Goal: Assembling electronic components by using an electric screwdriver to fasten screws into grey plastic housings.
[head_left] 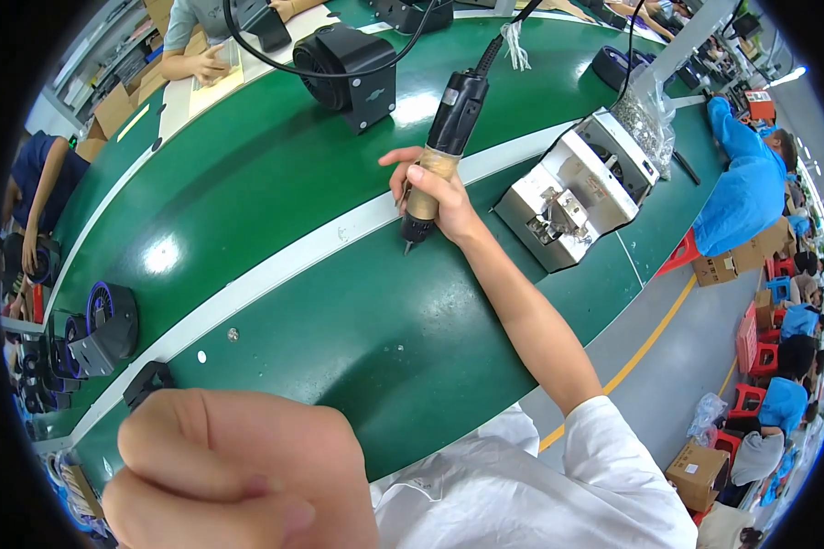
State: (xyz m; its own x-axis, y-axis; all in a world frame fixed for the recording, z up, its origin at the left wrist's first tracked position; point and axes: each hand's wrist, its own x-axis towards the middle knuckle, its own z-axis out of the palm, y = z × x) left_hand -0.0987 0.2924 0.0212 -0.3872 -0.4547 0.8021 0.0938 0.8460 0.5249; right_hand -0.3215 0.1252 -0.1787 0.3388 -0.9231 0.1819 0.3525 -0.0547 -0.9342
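Electric screwdriver [438, 151] upright over the green table [275, 183], long axis near vertical, leaning slightly away at the top, bit pointing down just above the table's white stripe [275, 265]. Black body above, tan taped grip zone below, cable [339, 73] running up and away from its top. Right hand [430, 197] clamped around the screwdriver's lower part, fingers wrapped closed, thumb raised; forearm reaching in from the lower right. Left hand [238, 476] far nearer the camera than the screwdriver, huge and blurred, curled into a loose fist, holding nothing visible. Right of the screwdriver, near it, a grey metal screw feeder [577, 197] with a clear bag of screws [648, 119] beyond. Behind the screwdriver, a black fan [348, 64]. Left of it, well apart, more black fans [110, 325] at the table's edge. Other people seated around the table.
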